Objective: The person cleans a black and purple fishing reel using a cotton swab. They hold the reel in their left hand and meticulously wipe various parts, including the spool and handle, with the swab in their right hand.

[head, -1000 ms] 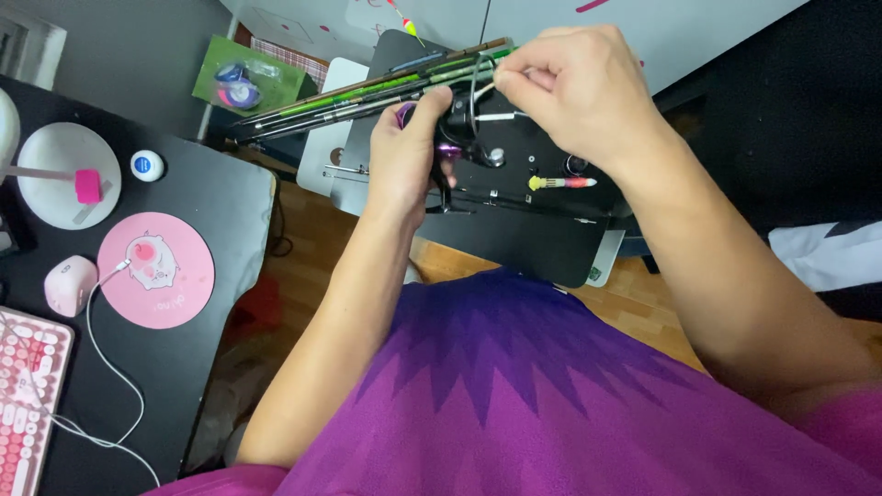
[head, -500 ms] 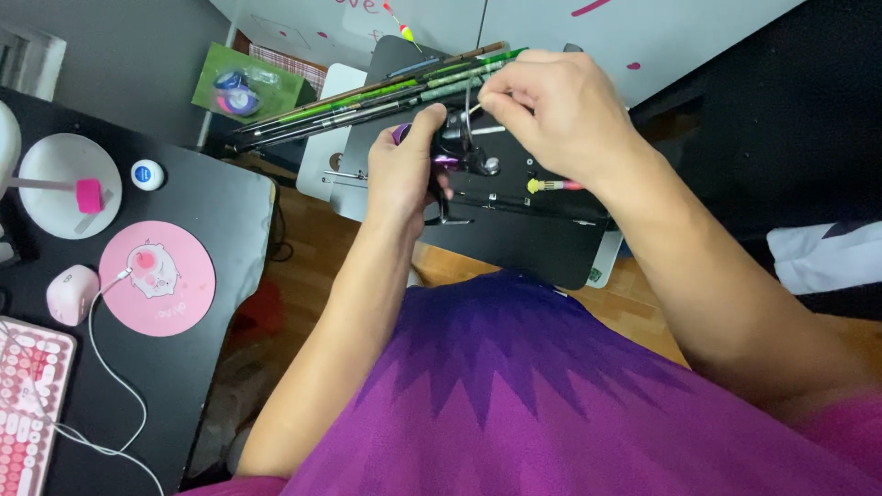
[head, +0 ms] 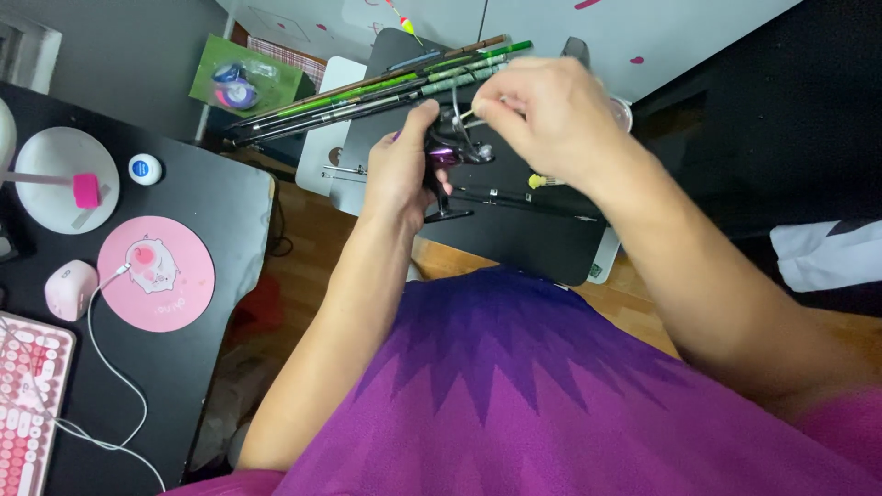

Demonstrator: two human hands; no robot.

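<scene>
The left hand (head: 397, 174) grips a purple fishing reel (head: 447, 154) — the right hand (head: 542, 115) pinches a thin line at it, threading apparently unfinished — rods (head: 367, 90) lie behind.

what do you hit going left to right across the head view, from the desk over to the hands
pink keyboard → pink mouse → round pink mouse pad → left hand, holding a purple fishing reel → right hand, pinching something thin at the reel
</scene>
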